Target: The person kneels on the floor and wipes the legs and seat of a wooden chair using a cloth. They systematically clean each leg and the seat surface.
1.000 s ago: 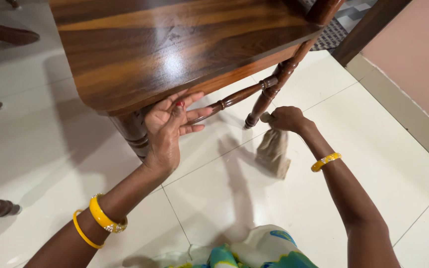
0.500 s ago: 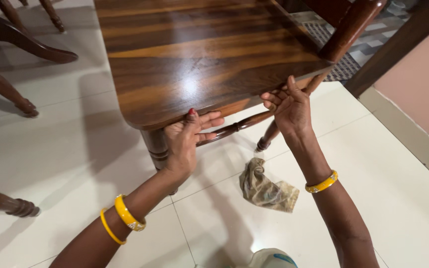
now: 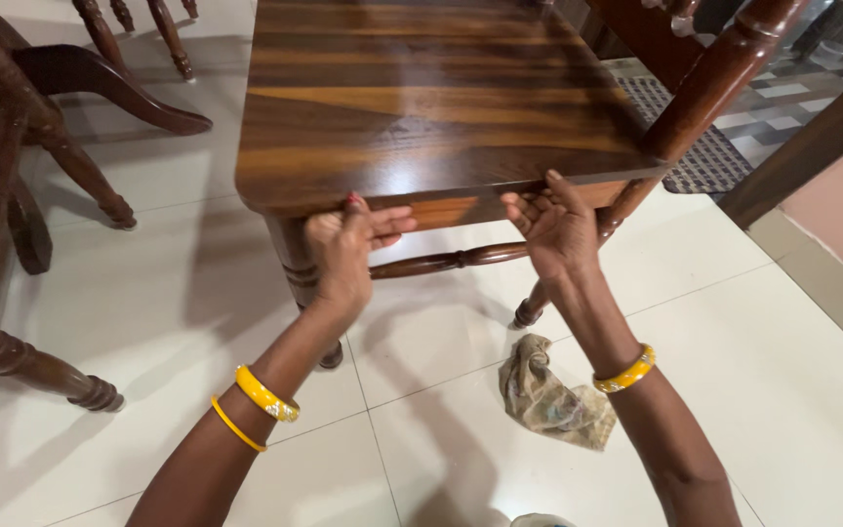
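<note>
A second earlier the right hand point(image 3: 556, 226) was down on the cloth point(image 3: 550, 395) on the floor. By now it had let the cloth go and come up to the front edge of the wooden chair seat point(image 3: 431, 117). The cloth lay crumpled on the white floor tiles point(image 3: 763, 322), below the seat and just beside the right wrist. That meant the wiping had stopped and both hands were on the chair.

The left hand point(image 3: 348, 244) was curled around the seat's front edge, near the front leg point(image 3: 297, 263), with the fingers tucked under. The right hand gripped the same edge farther along, fingers bent over it. It probably held tight, but the fingertips were hidden under the seat. Both arms reached forward, with yellow bangles point(image 3: 265, 393) on the wrists.
</note>
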